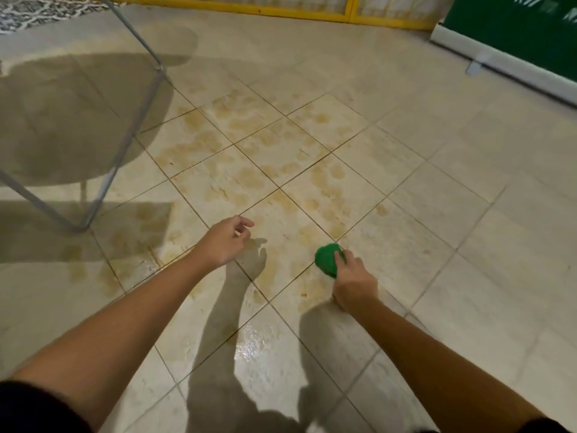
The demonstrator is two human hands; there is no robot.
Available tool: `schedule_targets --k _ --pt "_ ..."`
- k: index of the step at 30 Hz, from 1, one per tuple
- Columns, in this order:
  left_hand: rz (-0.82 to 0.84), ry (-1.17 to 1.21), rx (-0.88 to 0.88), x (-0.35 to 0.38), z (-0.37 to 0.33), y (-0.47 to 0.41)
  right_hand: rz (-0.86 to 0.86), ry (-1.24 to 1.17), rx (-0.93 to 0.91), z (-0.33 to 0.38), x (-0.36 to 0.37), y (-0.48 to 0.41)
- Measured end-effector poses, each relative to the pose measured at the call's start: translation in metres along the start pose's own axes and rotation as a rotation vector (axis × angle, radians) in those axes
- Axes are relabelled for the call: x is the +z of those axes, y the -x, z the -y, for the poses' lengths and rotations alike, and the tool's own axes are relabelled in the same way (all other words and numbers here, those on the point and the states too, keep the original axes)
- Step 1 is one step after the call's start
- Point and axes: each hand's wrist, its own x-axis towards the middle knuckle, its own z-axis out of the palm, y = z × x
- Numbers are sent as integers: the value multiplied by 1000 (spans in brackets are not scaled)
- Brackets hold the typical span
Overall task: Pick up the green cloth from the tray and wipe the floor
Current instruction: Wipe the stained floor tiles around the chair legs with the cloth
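The green cloth (326, 259) is bunched into a ball and pressed against the beige tiled floor (281, 157), held in my right hand (352, 281). Brownish stains cover the tiles ahead of and around the cloth. My left hand (223, 242) hovers over the floor to the left of the cloth, its fingers loosely curled with nothing in them. No tray is in view.
A grey metal frame (140, 120) of a stand rises at the left. A yellow-framed barrier (281, 9) runs along the back, a green panel with a white base (515, 23) stands at the right, and a patterned rug (37, 10) lies at the far left. A wet glossy patch (256, 342) shows near me.
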Motion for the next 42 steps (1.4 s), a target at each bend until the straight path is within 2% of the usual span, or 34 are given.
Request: schedule_targets --k 3,6,7,9,10,13,15,17,21,24,28,32,34,37,40,42 --pt "-41 78 -49 3 14 6 100 -4 -46 9 34 20" --pt "-66 119 -78 10 30 11 47 -25 -138 18 63 47" --pt "-70 123 -82 11 35 12 83 -31 -162 18 65 55" --pt "-72 140 -93 13 44 13 101 31 -194 10 73 61" --pt "-77 157 -100 13 47 13 54 72 -213 5 75 62" --pt "-98 193 -128 13 54 15 -1 -98 -162 -5 72 50" --pt "-97 199 -142 14 58 16 -32 -253 -37 0 72 33" --pt "-92 198 -149 14 61 18 -87 -278 1 13 79 18" --pt "-87 175 -143 11 62 20 -55 -298 -141 40 92 21" --pt "-86 208 -134 9 60 21 9 -288 -235 23 102 49" --pt "-100 213 -121 8 62 24 10 -282 -157 -12 97 58" --pt "-121 197 -121 7 69 34 -66 -323 -42 10 87 17" --pt "-120 191 -136 6 74 39 -136 -225 -145 33 89 4" --pt "-140 170 -167 4 79 44 -63 -151 -329 59 98 20" --pt "-156 164 -185 3 80 45 -60 -191 -478 35 110 49" --pt "-159 152 -185 2 80 45 30 -177 -490 8 104 58"
